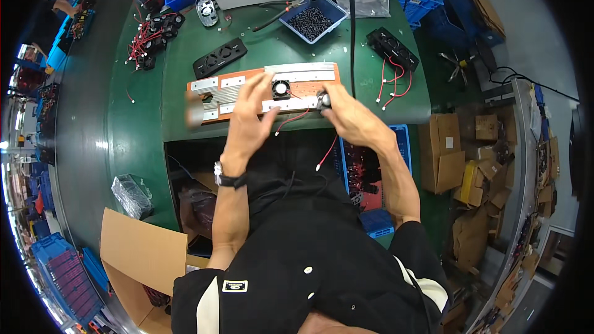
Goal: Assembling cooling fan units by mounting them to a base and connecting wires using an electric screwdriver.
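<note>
My right hand (352,113) is closed around a small black fan (323,100) at the right end of an orange jig (249,75); a red lead with a white plug hangs below that hand. My left hand (249,122) hovers over the jig's middle, its thumb and fingers apart and slightly blurred, with nothing seen in it. Between my hands a second small fan (281,89) lies on the jig, its red wire running over the front edge. Silver ribbed metal plates (300,73) are set into the jig.
Behind the jig lie a black two-fan panel (219,57), pliers (272,17) and a blue bin of black screws (311,23). Another black panel with red wires (393,49) sits at right. Wired fans (154,34) are heaped at left. A black cable (352,31) hangs across the green bench (260,40).
</note>
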{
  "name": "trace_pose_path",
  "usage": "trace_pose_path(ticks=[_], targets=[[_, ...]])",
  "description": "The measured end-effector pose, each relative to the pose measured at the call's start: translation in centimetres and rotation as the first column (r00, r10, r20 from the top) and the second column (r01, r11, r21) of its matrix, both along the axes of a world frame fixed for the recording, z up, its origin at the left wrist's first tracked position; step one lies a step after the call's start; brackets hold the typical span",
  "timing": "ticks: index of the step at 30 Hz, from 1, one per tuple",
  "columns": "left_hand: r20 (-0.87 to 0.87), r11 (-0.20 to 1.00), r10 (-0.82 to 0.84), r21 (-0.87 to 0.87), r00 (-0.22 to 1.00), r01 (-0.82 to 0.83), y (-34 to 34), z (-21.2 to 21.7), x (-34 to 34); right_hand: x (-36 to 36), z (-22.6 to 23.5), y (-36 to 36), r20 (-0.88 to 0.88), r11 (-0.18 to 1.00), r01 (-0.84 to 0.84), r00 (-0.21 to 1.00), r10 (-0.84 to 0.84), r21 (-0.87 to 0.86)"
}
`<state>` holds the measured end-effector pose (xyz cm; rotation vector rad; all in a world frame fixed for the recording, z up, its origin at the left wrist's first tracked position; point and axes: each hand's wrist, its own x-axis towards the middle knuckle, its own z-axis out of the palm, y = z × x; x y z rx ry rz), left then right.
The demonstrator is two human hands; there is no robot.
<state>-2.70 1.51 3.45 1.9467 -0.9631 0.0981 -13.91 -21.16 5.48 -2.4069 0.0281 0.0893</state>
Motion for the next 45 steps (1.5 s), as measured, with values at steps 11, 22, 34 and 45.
trace_pose_path(ticks=[11, 22, 34, 45], targets=[[-0.05, 0.988, -0.107, 0.103, 0.993, 0.111, -1.6, -3.1, 4.1, 5.8, -2.6, -1.1, 0.107, 0.996, -0.054, 0.992, 0.06, -0.066], [-0.203, 0.986, -0.144, 0.053, 0.969, 0.157, -2.1, -3.1, 4.1, 5.9, -3.7, -1.3, 0.119, 0.967, -0.135, 0.979, 0.163, -0.215], [-0.193, 0.993, -0.094, 0.051, 0.977, 0.106, -1.2, -1.8, 4.2, 5.5, -3.5, -0.8, 0.186, 0.994, -0.078, 0.978, 0.091, -0.075], [0.094, 0.79, 0.339, 0.512, 0.936, -0.338, 6.4, -2.5, 16.8, 18.0, 10.9, -0.2, 0.76, 0.93, 0.225, 0.536, -0.367, 0.29]])
